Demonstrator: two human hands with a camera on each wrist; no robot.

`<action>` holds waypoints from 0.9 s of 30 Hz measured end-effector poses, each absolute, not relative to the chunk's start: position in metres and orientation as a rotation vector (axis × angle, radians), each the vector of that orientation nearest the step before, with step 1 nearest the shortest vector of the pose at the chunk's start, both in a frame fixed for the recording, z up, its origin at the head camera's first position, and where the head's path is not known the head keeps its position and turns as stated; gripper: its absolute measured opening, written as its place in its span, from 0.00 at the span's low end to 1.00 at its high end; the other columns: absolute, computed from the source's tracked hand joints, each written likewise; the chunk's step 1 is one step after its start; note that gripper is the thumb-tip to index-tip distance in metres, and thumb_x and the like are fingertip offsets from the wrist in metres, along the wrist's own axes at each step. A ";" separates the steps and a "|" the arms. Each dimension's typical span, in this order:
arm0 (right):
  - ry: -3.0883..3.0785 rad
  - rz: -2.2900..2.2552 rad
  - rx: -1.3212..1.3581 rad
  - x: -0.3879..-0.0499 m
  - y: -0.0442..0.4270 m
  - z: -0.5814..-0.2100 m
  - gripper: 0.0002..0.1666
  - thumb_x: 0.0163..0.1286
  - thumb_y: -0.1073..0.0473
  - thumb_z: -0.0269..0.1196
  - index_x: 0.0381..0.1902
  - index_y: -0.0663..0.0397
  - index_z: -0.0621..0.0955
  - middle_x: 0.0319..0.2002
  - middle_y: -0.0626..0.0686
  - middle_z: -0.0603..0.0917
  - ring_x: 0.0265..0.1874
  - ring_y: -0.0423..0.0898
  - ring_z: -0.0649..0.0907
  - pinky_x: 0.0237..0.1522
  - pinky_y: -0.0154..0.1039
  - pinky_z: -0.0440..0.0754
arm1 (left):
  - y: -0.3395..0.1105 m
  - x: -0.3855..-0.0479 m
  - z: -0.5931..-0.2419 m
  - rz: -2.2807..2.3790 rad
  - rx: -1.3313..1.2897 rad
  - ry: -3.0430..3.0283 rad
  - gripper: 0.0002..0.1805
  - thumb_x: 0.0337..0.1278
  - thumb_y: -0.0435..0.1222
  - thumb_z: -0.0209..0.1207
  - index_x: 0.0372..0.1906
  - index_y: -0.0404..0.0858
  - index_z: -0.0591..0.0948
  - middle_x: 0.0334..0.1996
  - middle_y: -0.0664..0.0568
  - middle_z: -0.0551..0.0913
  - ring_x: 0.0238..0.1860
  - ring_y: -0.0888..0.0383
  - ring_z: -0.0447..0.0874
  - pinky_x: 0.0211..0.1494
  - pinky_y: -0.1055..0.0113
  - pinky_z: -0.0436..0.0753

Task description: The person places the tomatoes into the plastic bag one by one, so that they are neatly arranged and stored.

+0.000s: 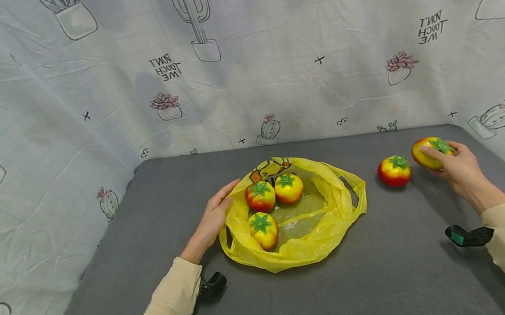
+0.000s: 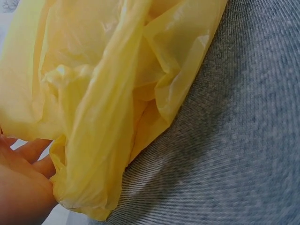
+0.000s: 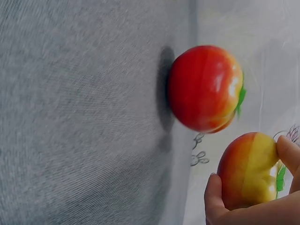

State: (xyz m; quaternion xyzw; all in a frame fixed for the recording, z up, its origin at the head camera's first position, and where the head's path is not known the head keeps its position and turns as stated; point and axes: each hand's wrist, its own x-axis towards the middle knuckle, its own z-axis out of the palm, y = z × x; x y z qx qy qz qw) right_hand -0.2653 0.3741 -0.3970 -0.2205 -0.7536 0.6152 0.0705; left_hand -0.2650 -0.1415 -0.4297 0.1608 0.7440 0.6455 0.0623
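Touching a yellow bag (image 1: 314, 255) near the middle of the surface (image 1: 327, 300), the left hand (image 1: 210, 220) has fingers loosely extended; three fruits (image 1: 260, 198) are already inside; towards the far right corner, a fourth fruit (image 1: 394, 172) sits outside, then a fifth fruit (image 1: 423, 149), held raised by the right hand (image 1: 464, 169) with curled fingers, leaving two not yet in

Bench (image 1: 335, 294): grey top with a finely ribbed, fabric-like surface.
Yellow bag (image 1: 342, 220): thin crinkled plastic, set down around the middle of the bench, mouth open upward, one handle loop (image 1: 361, 195) spread to the right.
Loose fruit (image 1: 394, 176): red and yellow, green leafy cap (image 1: 398, 161) uppermost, resting right of the bag, near but not touching it.
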 end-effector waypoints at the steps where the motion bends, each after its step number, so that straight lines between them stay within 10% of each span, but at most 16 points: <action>1: -2.269 1.853 -0.638 -0.266 0.374 -0.397 0.63 0.59 0.40 0.66 0.76 0.55 0.40 0.66 0.63 0.52 0.39 0.36 0.67 0.35 0.28 0.81 | -0.142 -0.265 -0.430 1.949 0.497 2.251 0.24 0.75 0.30 0.35 0.72 0.38 0.62 0.71 0.45 0.59 0.69 0.49 0.57 0.68 0.53 0.60; 8: -2.223 1.930 -0.518 -0.262 0.357 -0.385 0.63 0.58 0.42 0.67 0.76 0.53 0.41 0.50 0.50 0.61 0.38 0.36 0.68 0.34 0.27 0.80 | -0.142 -0.267 -0.432 1.945 0.521 2.266 0.24 0.75 0.30 0.36 0.72 0.38 0.62 0.71 0.45 0.59 0.69 0.50 0.55 0.68 0.52 0.59; 27: -2.449 1.854 -0.132 -0.250 0.299 -0.363 0.52 0.69 0.46 0.59 0.74 0.61 0.44 0.52 0.50 0.61 0.43 0.39 0.69 0.40 0.26 0.78 | -0.143 -0.266 -0.431 1.946 0.534 2.250 0.24 0.75 0.30 0.35 0.72 0.37 0.62 0.71 0.45 0.58 0.69 0.49 0.55 0.68 0.52 0.59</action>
